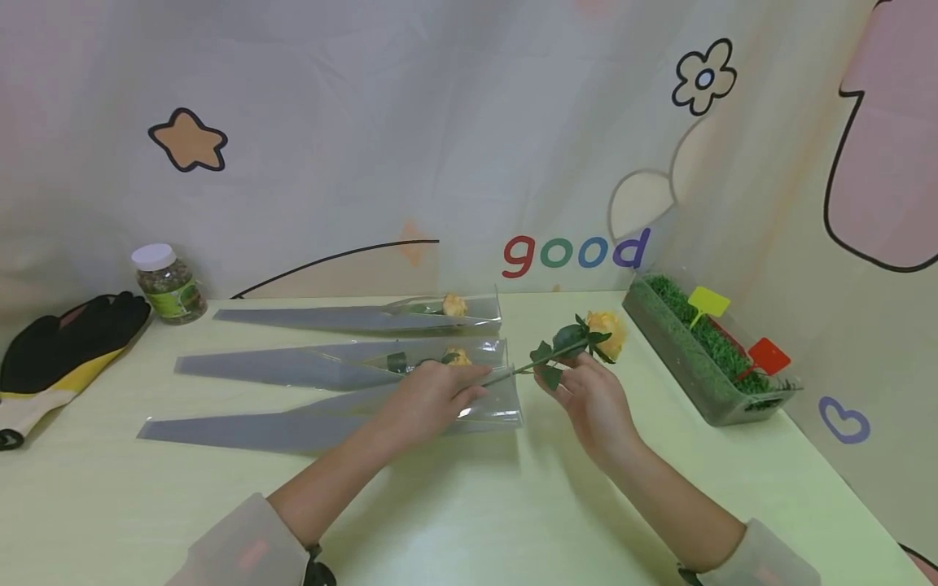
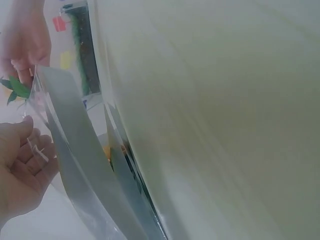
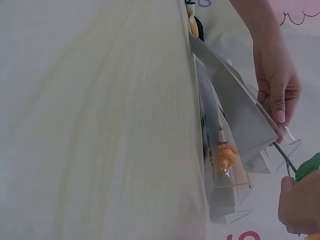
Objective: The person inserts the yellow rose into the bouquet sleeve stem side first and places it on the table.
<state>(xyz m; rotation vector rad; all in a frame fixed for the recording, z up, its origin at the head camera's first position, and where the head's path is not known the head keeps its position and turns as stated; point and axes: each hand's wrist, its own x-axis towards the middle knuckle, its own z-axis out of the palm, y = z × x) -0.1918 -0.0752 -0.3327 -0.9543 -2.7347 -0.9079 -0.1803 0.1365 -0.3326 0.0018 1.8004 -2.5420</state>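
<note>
My right hand (image 1: 597,403) holds a yellow rose (image 1: 607,334) with green leaves, its bloom pointing away to the right. The rose's stem runs leftward into the open end of the nearest grey, clear-fronted flower sleeve (image 1: 242,433). My left hand (image 1: 436,395) pinches that sleeve near its open end, and the right wrist view shows its thumb (image 3: 280,112) against the film. How far the stem reaches inside is hidden by the left hand. Behind it lie a middle sleeve (image 1: 249,366) and a back sleeve (image 1: 315,319), each with a yellow rose inside.
At the right stands a clear box of artificial grass (image 1: 707,350) with a yellow tag (image 1: 707,302) and a red tag (image 1: 769,356). A lidded jar (image 1: 172,285) and black-and-yellow gloves (image 1: 69,350) are at the left. A printed curtain (image 1: 330,163) hangs behind the table (image 1: 454,521).
</note>
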